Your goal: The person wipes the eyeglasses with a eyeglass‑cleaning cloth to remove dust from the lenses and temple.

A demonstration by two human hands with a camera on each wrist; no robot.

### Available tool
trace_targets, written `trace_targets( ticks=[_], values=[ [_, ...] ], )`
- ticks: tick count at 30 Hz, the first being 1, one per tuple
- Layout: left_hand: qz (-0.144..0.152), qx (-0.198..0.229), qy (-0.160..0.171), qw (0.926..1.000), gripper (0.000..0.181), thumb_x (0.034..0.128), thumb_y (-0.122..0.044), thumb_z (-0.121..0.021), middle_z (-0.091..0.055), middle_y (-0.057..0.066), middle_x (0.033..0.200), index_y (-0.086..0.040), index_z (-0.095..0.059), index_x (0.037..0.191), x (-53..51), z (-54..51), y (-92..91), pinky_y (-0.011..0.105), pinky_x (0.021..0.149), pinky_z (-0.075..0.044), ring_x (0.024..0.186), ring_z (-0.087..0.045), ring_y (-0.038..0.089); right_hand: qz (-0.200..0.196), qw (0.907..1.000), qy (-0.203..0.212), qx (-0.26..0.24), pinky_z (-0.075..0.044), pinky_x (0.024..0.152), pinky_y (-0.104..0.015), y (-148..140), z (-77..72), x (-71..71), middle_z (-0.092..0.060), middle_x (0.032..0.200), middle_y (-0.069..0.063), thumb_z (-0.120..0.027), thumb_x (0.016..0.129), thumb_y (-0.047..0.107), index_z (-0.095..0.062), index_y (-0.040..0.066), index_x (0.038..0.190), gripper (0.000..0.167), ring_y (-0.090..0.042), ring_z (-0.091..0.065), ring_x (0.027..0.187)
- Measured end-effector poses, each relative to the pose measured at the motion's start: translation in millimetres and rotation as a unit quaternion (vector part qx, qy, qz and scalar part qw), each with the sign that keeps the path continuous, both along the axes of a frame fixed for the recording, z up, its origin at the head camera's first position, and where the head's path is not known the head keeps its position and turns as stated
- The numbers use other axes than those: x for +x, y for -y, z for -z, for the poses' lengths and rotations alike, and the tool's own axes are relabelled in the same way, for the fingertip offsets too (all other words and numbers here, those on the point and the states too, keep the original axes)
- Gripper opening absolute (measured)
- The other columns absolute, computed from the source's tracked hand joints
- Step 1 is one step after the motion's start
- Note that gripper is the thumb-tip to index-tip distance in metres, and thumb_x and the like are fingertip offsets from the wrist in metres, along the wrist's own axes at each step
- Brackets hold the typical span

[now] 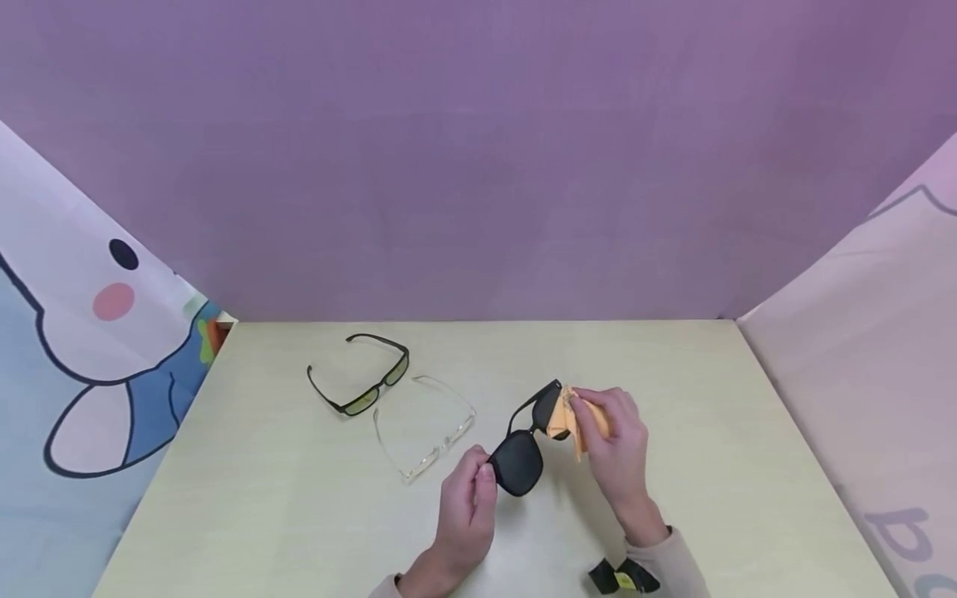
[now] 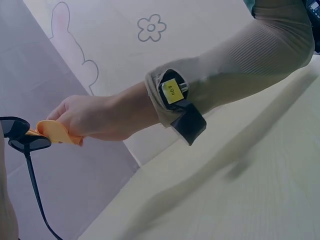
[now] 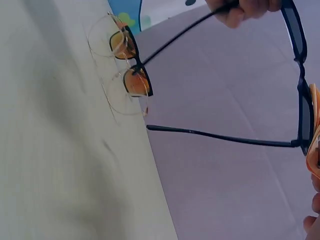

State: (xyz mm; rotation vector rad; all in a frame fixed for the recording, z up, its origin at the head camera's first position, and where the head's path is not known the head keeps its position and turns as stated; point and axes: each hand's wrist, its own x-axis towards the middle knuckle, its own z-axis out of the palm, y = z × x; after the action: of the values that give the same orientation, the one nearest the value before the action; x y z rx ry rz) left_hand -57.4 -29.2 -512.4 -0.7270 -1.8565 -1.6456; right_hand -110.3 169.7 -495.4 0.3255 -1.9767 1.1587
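Black sunglasses (image 1: 517, 463) are held up over the table, dark lenses toward the head camera. My left hand (image 1: 467, 511) grips them by the corner beside the left lens. An orange cloth (image 1: 562, 415) is pinched in my right hand (image 1: 619, 444) and lies against the other lens, partly covering it. From the left wrist view, the cloth (image 2: 54, 131) touches the lens rim, with my right hand (image 2: 102, 117) behind it. In the right wrist view the temples of the sunglasses (image 3: 225, 136) stand unfolded, and my left hand (image 3: 245, 10) holds one end.
On the table (image 1: 299, 515), black-framed glasses with greenish lenses (image 1: 362, 401) lie open at the back left. Clear-framed glasses (image 1: 434, 457) lie open between them and the sunglasses. A black strapped device (image 1: 624, 577) is on my right wrist. A purple backdrop (image 1: 478, 166) stands behind the table.
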Motion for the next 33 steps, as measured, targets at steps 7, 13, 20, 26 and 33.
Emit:
trace_targets(
  ticks=[7, 13, 20, 26, 33],
  values=[
    [-0.004, 0.001, 0.013, 0.9999, 0.028, 0.0869, 0.025, -0.044, -0.044, 0.006, 0.072, -0.002, -0.052, 0.089, -0.1, 0.4, 0.8, 0.013, 0.052, -0.038, 0.063, -0.042, 0.004, -0.086, 0.9953, -0.042, 0.012, -0.044, 0.061, -0.019, 12, 2.1, 10.5, -0.065, 0.081, -0.008, -0.078, 0.089, 0.004, -0.076, 0.001, 0.096, 0.008, -0.015, -0.053, 0.076],
    [0.004, 0.004, 0.015, 0.9999, 0.028, 0.0870, 0.025, -0.044, -0.045, 0.006, 0.073, -0.001, -0.052, 0.089, 1.8, -0.8, 0.5, 0.013, 0.054, -0.040, 0.064, -0.043, 0.006, -0.047, 0.9986, -0.025, 0.011, -0.042, 0.061, -0.019, 5, -0.5, 3.2, -0.068, 0.082, -0.009, -0.079, 0.080, -0.008, -0.076, 0.002, 0.097, 0.020, -0.015, -0.052, 0.075],
    [0.007, 0.002, 0.017, 0.9998, 0.027, 0.0875, 0.025, -0.044, -0.045, 0.006, 0.073, -0.001, -0.052, 0.090, 2.2, -1.8, 2.2, 0.013, 0.054, -0.040, 0.064, -0.043, 0.005, -0.022, 0.9990, 0.037, -0.016, -0.041, 0.059, -0.013, 0, -2.4, 5.4, -0.067, 0.085, -0.011, -0.078, 0.080, -0.014, -0.076, 0.001, 0.098, 0.024, -0.008, -0.051, 0.076],
    [-0.002, 0.001, 0.001, 1.0000, 0.027, 0.0859, 0.025, -0.045, -0.044, 0.006, 0.072, -0.001, -0.052, 0.089, -0.4, 0.4, 2.0, 0.013, 0.052, -0.038, 0.062, -0.041, 0.004, -0.088, 0.9960, -0.013, -0.010, -0.044, 0.057, -0.017, 10, -0.3, 14.0, -0.065, 0.083, -0.009, -0.080, 0.078, -0.012, -0.076, 0.001, 0.098, 0.024, -0.012, -0.052, 0.076],
    [0.008, -0.009, -0.008, 0.9999, 0.027, 0.0842, 0.024, -0.046, -0.045, 0.005, 0.072, -0.002, -0.053, 0.090, -0.3, 0.6, -0.1, 0.011, 0.053, -0.039, 0.062, -0.042, 0.004, -0.098, 0.9942, -0.041, -0.017, -0.044, 0.063, -0.018, 13, -6.7, 15.3, -0.066, 0.083, -0.010, -0.080, 0.084, -0.002, -0.076, -0.001, 0.097, 0.015, -0.015, -0.054, 0.078]
  ],
)
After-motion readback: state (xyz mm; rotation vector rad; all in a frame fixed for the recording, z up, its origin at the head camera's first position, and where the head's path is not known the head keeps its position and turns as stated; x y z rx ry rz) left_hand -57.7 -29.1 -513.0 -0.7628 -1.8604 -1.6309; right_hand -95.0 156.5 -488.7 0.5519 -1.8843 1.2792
